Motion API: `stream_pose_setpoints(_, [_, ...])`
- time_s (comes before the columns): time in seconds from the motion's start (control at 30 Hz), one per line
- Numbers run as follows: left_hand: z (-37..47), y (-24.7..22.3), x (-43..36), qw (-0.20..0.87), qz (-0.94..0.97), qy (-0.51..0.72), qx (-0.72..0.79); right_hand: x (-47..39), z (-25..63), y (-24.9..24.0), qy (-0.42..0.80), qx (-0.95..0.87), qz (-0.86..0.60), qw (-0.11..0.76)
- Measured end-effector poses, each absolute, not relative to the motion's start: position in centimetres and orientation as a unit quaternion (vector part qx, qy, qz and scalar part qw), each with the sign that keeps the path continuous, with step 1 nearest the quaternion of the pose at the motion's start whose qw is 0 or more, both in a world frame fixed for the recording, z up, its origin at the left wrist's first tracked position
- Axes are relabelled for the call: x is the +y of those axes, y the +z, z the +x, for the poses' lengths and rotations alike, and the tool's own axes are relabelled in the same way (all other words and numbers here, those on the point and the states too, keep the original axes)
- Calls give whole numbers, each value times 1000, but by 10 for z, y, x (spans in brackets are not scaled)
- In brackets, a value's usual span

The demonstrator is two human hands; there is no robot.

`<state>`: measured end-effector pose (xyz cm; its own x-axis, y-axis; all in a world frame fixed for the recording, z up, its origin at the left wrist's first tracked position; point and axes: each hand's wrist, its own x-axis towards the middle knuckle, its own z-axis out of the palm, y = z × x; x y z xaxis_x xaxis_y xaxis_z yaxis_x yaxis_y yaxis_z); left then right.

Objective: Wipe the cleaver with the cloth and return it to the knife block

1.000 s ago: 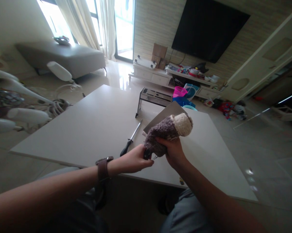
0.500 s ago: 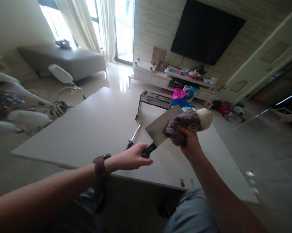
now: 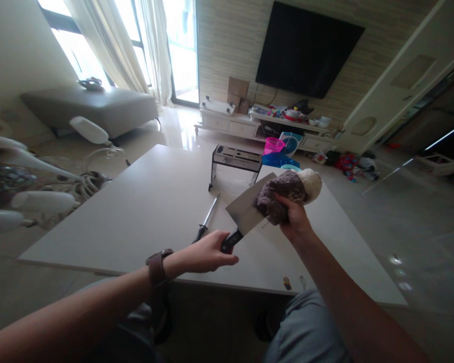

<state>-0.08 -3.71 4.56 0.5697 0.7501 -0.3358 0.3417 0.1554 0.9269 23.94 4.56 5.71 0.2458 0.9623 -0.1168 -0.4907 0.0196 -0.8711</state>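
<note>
My left hand (image 3: 210,252) is wrapped round the black handle of a cleaver (image 3: 245,205), whose broad metal blade points up and to the right. A fluffy cloth (image 3: 283,194), purple-grey with a cream end, is gripped in my right hand (image 3: 297,219) and presses against the far part of the blade, hiding it. Both are held over the white table (image 3: 128,217). On the tabletop, just beyond my left hand, lies a sharpening steel (image 3: 208,218) with a black handle.
A black-framed rack (image 3: 236,166) stands at the table's far side, with a pink basket (image 3: 274,145) and blue items behind it. Two small objects, one of them yellowish (image 3: 286,283), lie at the near edge. White curved parts (image 3: 41,200) rise at the left.
The camera view has shifted slightly, so the room and table sit differently in the picture. Both hands keep their holds, and the cloth remains against the blade.
</note>
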Motion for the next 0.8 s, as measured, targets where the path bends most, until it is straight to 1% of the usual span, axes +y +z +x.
stream_pose_setpoints(0.1, [-1,47,-37,622,638,154,427,55,256,60,512,-263,-433,694])
stream_pose_setpoints(0.17, [-4,47,-35,619,643,144,427,58,264,60,501,-279,-433,695])
stream_pose_setpoints(0.23, [-11,45,-29,606,654,130,434,58,271,61,520,-312,-438,664])
stream_pose_setpoints(0.33, [-28,43,-17,580,671,100,451,53,276,63,565,-354,-457,589])
stream_pose_setpoints(0.47, [-50,46,-6,591,653,31,473,41,279,64,618,-403,-473,481])
stream_pose_setpoints(0.53, [-57,47,-5,589,652,6,478,37,279,63,632,-421,-474,445])
stream_pose_setpoints(0.67, [-60,41,-9,575,644,-9,505,33,273,57,633,-432,-481,426])
stream_pose_setpoints(0.8, [-58,32,-10,573,650,-13,500,34,267,51,625,-414,-498,436])
